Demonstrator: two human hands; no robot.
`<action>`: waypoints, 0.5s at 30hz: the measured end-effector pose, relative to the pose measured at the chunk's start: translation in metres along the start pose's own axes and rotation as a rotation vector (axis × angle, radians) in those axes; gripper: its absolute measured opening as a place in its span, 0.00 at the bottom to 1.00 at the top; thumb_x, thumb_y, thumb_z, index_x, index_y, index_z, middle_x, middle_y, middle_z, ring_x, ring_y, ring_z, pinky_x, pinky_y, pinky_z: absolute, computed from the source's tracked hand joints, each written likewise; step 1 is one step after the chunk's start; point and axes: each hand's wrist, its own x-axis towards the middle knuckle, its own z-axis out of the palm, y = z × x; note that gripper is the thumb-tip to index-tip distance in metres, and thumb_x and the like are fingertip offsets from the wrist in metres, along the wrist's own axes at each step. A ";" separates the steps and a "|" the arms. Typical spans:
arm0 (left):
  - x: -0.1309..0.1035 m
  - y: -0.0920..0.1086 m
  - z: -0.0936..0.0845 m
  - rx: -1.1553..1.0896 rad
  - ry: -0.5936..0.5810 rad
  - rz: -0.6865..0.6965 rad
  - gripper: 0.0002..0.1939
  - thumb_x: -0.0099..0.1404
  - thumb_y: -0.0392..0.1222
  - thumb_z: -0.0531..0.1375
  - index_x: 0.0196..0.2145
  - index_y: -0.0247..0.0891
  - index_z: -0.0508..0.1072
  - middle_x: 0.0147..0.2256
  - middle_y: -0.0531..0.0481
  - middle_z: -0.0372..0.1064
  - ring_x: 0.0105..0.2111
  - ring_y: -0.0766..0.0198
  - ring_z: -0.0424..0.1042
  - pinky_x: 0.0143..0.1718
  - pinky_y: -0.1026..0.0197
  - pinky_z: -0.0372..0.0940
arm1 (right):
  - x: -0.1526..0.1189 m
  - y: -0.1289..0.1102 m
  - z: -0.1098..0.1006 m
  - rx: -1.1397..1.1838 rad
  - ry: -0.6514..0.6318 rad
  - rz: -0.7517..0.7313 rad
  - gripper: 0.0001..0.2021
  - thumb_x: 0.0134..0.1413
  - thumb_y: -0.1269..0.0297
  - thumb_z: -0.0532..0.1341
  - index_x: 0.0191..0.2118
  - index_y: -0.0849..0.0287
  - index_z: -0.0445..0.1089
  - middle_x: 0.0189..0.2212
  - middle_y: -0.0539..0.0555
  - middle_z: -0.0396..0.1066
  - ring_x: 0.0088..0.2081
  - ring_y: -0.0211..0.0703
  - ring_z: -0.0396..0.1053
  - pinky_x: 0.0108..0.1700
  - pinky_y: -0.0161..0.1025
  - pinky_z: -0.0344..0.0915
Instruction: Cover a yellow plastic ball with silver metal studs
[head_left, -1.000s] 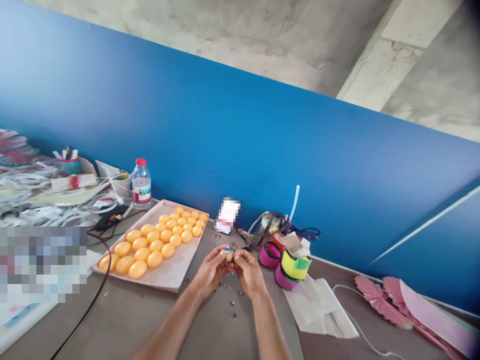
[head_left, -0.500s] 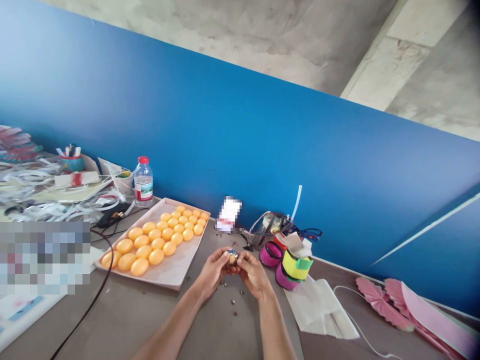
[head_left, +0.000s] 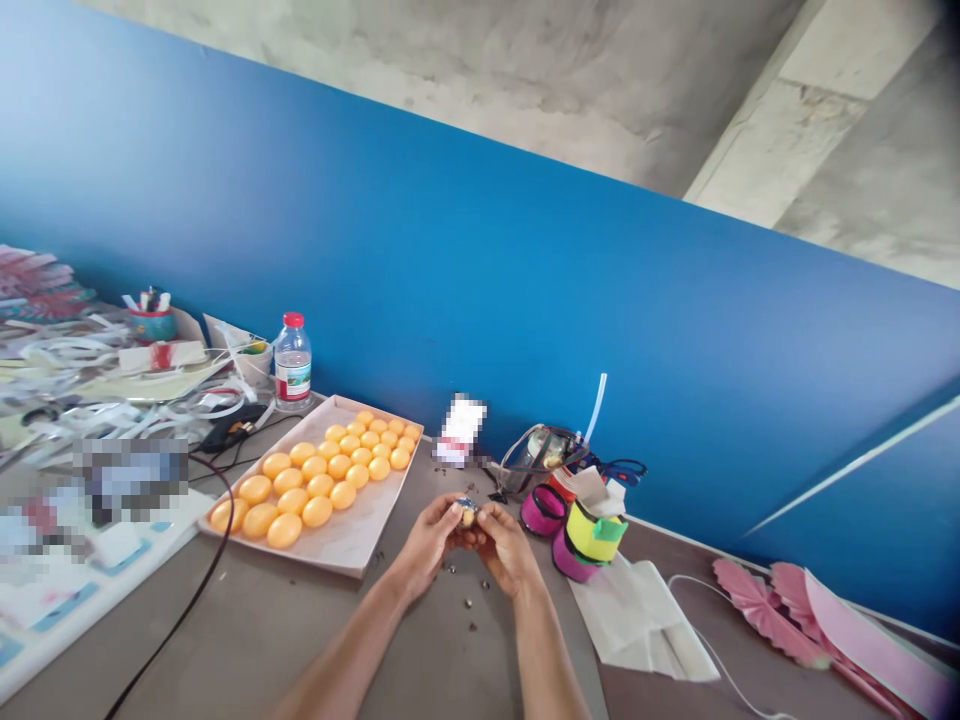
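Between my two hands is a small round object (head_left: 468,513), shiny silver on top with a yellowish patch below. My left hand (head_left: 435,540) grips it from the left, with the thumb near its top edge. From the right, my right hand (head_left: 504,543) pinches it with thumb and fingers. The fingers beneath it are partly hidden. Several tiny metallic bits (head_left: 469,603) lie on the grey table (head_left: 300,640) just below the hands. Left of them, a shallow tray (head_left: 352,565) holds rows of orange balls (head_left: 317,511).
A bottle (head_left: 293,362) with a red cap stands behind the tray. Magenta (head_left: 543,510) and yellow (head_left: 592,531) rolls sit right of my hands, beside white sheets (head_left: 645,620). Pink pleated pieces (head_left: 765,605) lie far right. A dark cable (head_left: 196,595) crosses the left side.
The view has shifted slightly, so most things on the table appear a little further right. Both hands keep their hold on the small round object, with little visible movement.
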 end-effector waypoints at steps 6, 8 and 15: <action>0.001 0.011 0.002 -0.177 0.046 0.022 0.15 0.55 0.46 0.62 0.36 0.35 0.68 0.28 0.51 0.69 0.25 0.66 0.70 0.28 0.63 0.65 | 0.006 0.002 -0.016 -0.472 0.239 -0.180 0.08 0.42 0.58 0.63 0.29 0.56 0.71 0.19 0.46 0.63 0.20 0.35 0.57 0.25 0.34 0.54; 0.001 0.012 0.001 -0.184 0.025 0.030 0.14 0.56 0.46 0.61 0.36 0.34 0.67 0.28 0.50 0.69 0.25 0.66 0.70 0.27 0.64 0.65 | 0.006 0.006 -0.016 -0.837 0.234 -0.254 0.06 0.44 0.62 0.61 0.31 0.55 0.72 0.24 0.49 0.66 0.26 0.40 0.62 0.30 0.36 0.58; 0.003 0.010 -0.002 -0.203 0.040 0.040 0.12 0.57 0.46 0.61 0.33 0.34 0.66 0.27 0.50 0.68 0.25 0.66 0.70 0.27 0.64 0.65 | 0.003 0.025 -0.006 -1.491 0.089 -0.390 0.10 0.49 0.68 0.55 0.36 0.58 0.72 0.32 0.57 0.68 0.36 0.47 0.66 0.37 0.37 0.58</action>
